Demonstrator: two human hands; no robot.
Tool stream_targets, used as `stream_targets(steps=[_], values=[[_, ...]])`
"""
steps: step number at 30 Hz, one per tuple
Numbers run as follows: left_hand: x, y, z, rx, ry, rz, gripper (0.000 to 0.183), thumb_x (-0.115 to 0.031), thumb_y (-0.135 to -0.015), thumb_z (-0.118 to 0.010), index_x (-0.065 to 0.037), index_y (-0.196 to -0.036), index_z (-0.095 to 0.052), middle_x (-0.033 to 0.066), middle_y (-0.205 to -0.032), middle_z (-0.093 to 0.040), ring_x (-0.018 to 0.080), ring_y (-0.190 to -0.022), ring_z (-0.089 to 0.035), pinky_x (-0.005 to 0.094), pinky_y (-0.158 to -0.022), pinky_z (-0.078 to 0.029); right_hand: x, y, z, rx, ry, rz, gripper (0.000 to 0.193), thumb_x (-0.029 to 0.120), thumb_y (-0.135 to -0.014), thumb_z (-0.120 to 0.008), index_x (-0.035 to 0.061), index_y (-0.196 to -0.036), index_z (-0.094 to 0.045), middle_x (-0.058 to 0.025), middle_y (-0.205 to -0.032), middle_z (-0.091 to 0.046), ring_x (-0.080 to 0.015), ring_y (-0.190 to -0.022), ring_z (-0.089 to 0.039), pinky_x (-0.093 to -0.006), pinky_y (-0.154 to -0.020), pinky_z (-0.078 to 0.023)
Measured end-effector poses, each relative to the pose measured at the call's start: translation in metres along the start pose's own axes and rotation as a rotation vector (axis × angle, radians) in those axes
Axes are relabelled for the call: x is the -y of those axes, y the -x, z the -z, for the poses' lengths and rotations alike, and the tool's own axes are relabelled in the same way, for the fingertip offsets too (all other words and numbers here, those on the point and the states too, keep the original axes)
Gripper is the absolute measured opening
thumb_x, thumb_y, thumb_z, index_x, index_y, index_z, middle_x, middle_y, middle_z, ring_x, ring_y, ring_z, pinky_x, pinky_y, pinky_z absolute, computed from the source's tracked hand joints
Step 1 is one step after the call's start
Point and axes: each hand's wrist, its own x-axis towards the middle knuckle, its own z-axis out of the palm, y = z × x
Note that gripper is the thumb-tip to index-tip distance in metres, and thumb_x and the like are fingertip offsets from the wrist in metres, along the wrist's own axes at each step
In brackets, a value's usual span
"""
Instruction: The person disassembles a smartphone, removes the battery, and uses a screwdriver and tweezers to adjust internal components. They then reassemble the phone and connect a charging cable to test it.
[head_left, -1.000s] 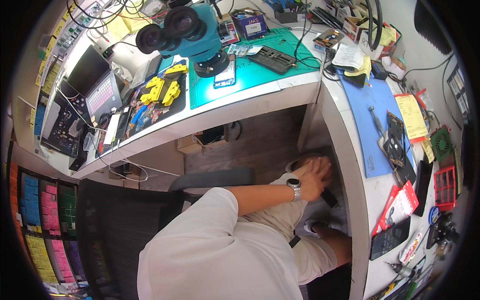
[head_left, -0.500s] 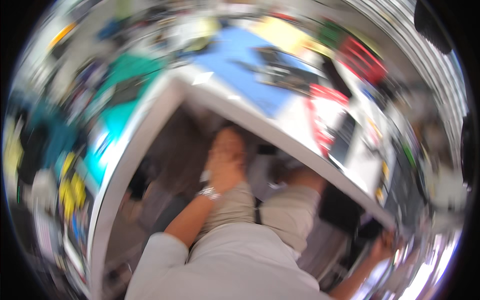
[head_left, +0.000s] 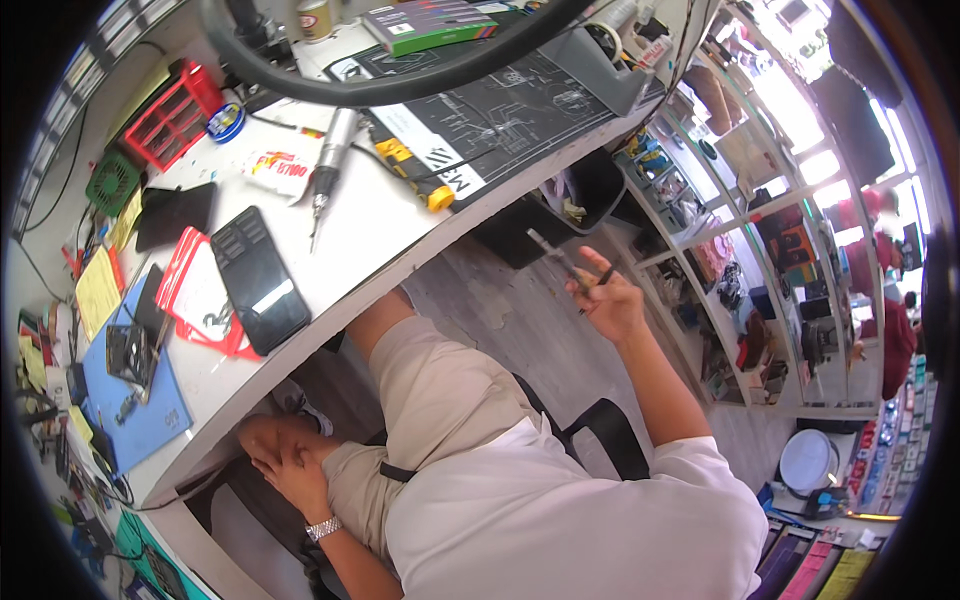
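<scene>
Near left: your left hand (head_left: 285, 460) is resting flat, fingers spread, on your knee under the table (head_left: 370, 235) edge, gripping nothing. Right, farther out: your right hand (head_left: 612, 300) is pinching a slim dark tool (head_left: 562, 262), tip pointing toward the table. Far, on the table: a black phone (head_left: 258, 280) is lying beside red cards (head_left: 200, 295); beyond it, a grey pen-shaped driver (head_left: 330, 160).

Right hand (head_left: 612, 300) raised beside desk edge (head_left: 420, 255), holding tool (head_left: 560, 262); left hand (head_left: 285, 455) under desk, on knee; phone (head_left: 260, 280) on desktop
</scene>
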Motion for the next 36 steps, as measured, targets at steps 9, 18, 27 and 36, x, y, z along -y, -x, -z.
stream_targets(steps=[9,18,27,36], values=[[-0.007,-0.017,0.003,0.071,-0.094,-0.059,0.045,-0.029,-0.098,-0.065,-0.011,-0.139,-0.071,0.0245,-0.177,-0.025,0.0682,-0.151,-0.026,0.0688,-0.122,-0.034,-0.021,-0.191,0.072,-0.236,1.71,-0.088,0.056,0.012,-0.069,-0.078,-0.0019,-0.123,-0.075,-0.0227,-0.112,-0.079,-0.0351,-0.101,-0.078,-0.0441,-0.088,-0.063],[0.011,-0.023,-0.012,0.098,-0.193,-0.063,0.045,-0.029,-0.097,-0.066,-0.007,-0.135,-0.073,0.0267,-0.177,-0.023,0.071,-0.148,-0.029,0.0689,-0.122,-0.035,-0.038,-0.247,0.026,-0.448,1.965,0.111,0.024,0.018,-0.077,-0.077,0.0054,-0.097,-0.081,-0.0198,-0.105,-0.08,-0.0386,-0.102,-0.079,-0.047,-0.084,-0.064],[-0.002,-0.031,-0.011,0.152,-0.185,-0.024,0.047,-0.03,-0.096,-0.067,-0.01,-0.139,-0.072,0.0259,-0.178,-0.022,0.0708,-0.15,-0.027,0.0696,-0.123,-0.034,-0.045,-0.25,0.046,-0.386,2.094,0.159,0.019,0.014,-0.092,-0.066,0.0091,-0.096,-0.085,-0.0165,-0.101,-0.082,-0.0357,-0.096,-0.081,-0.0466,-0.081,-0.065],[0.017,-0.022,-0.012,0.182,-0.211,-0.115,0.049,-0.029,-0.096,-0.066,-0.015,-0.143,-0.07,0.0234,-0.178,-0.023,0.0705,-0.151,-0.025,0.0689,-0.125,-0.031,-0.059,-0.117,0.035,0.038,2.173,0.017,0.018,0.017,-0.089,-0.069,0.0069,-0.093,-0.083,-0.0174,-0.097,-0.081,-0.0358,-0.092,-0.08,-0.0473,-0.079,-0.064]])
